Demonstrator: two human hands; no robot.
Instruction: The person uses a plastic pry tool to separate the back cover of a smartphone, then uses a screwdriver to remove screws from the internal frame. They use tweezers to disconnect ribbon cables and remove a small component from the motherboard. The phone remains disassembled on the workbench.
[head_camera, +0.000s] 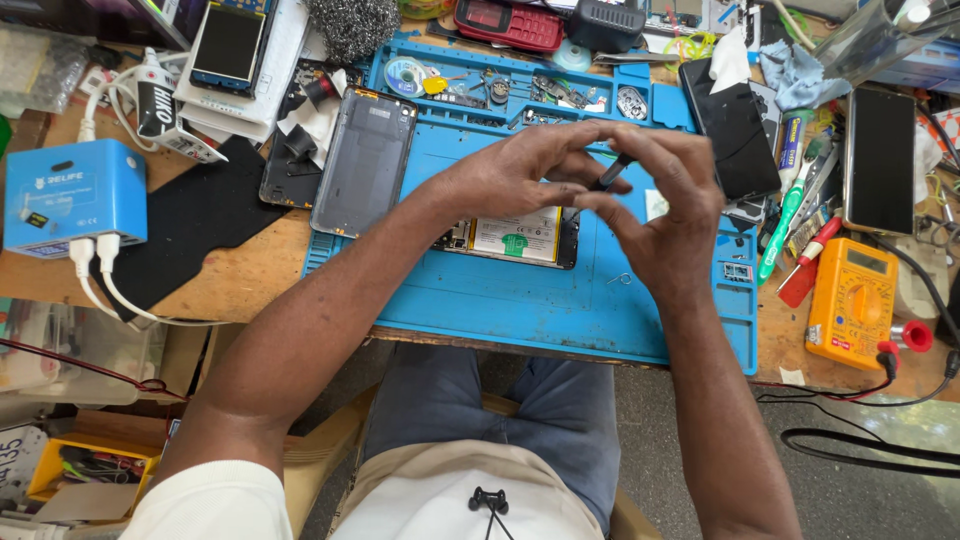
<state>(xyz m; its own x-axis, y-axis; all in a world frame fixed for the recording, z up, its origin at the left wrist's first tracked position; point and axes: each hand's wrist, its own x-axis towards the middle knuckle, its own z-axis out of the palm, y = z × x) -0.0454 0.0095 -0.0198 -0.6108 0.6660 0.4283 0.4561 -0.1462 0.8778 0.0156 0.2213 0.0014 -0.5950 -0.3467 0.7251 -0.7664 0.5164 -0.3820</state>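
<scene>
I am pinching a small dark tool (612, 172) between both hands, left hand (530, 165) and right hand (665, 205) closed on it, keeping it steady above the opened phone (515, 238).

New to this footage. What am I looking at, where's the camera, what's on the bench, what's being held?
No machine here: one camera worn on a person's head looks down at their two bare hands. The left hand and right hand meet over a blue work mat and together pinch a small dark tool. Under them lies an opened phone with its battery showing. Its grey back cover lies to the left. Around the mat: a yellow multimeter, a blue box with white cables, and another dark phone.
</scene>
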